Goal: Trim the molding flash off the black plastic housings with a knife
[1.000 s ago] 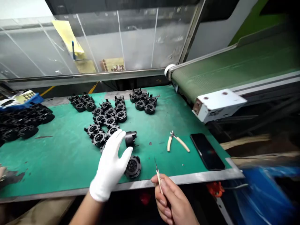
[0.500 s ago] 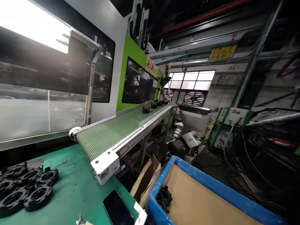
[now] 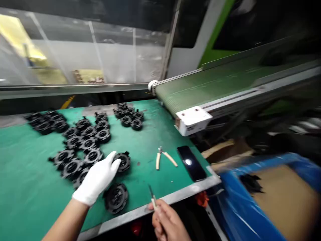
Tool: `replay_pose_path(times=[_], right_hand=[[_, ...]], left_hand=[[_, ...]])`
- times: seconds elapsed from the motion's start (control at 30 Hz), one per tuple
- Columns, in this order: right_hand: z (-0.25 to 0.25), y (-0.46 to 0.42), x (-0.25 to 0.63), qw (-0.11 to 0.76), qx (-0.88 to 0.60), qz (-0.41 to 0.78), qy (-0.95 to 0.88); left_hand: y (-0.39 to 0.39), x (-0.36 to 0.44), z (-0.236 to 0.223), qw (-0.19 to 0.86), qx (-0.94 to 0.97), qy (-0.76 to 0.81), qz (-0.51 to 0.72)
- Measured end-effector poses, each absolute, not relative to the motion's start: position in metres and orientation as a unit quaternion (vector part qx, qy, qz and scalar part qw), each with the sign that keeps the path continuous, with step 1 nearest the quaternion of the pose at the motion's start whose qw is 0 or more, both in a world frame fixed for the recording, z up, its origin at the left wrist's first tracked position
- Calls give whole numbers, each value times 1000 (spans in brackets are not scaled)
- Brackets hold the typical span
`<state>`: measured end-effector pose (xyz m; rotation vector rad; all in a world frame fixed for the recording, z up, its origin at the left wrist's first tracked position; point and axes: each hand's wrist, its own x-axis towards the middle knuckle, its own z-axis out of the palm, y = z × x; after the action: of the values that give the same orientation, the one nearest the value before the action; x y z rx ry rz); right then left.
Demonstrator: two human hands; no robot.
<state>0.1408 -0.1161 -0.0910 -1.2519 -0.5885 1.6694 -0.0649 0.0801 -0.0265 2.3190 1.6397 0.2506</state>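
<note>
My left hand (image 3: 100, 179), in a white glove, is stretched over the green tabletop with thumb and forefinger apart. Its fingertips overlap the left edge of a black round plastic part (image 3: 123, 163); whether they touch it I cannot tell. Just below lies another black round part (image 3: 116, 198). Bare and closed, my right hand (image 3: 167, 219) grips a small knife (image 3: 152, 197) by its pale handle at the table's front edge, thin blade pointing up. Cutting pliers (image 3: 160, 157) with cream handles lie spread beyond it.
Several rows of black parts (image 3: 87, 144) cover the table's left and back. A phone (image 3: 192, 163) lies at the right edge. Behind it a green conveyor belt (image 3: 200, 90) ends above the table. A blue-lined box (image 3: 233, 201) stands to the right.
The view has swung left and down onto the table. Both my hands now show, the right one with a knife; neither was visible before.
</note>
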Motion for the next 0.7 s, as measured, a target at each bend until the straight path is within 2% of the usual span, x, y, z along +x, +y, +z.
replay_pose_path(times=[0.37,0.7], right_hand=[[-84,-104,143,440,-553,684,-184],[-92,-92,146,425,-554,696,-167]], left_hand=[[57,-90,-22,191,791,579,51],[59,-93,-31,146,802,576,64]])
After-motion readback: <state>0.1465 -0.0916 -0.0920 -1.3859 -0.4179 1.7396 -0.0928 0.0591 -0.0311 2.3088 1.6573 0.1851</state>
